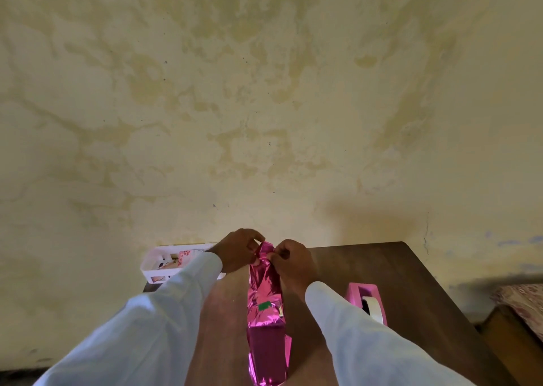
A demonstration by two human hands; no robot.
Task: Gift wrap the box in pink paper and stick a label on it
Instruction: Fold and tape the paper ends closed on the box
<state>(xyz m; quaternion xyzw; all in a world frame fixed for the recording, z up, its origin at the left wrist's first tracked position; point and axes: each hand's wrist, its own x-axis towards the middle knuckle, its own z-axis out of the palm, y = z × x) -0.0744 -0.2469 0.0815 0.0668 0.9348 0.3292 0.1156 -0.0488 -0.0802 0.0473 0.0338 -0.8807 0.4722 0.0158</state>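
A long box wrapped in shiny pink paper (266, 335) lies lengthwise on the brown table (396, 274), running away from me. A small green patch (263, 306) and a strip of tape show on its top. At the far end, my left hand (238, 250) and my right hand (289, 261) both pinch the loose crumpled pink paper end (266, 253) with curled fingers. Both arms wear white sleeves.
A pink tape dispenser (367, 300) with a white roll stands right of the box. A white plastic basket (170, 263) with small items sits at the table's far left edge against the stained wall. A wooden piece of furniture (511, 335) lies to the right.
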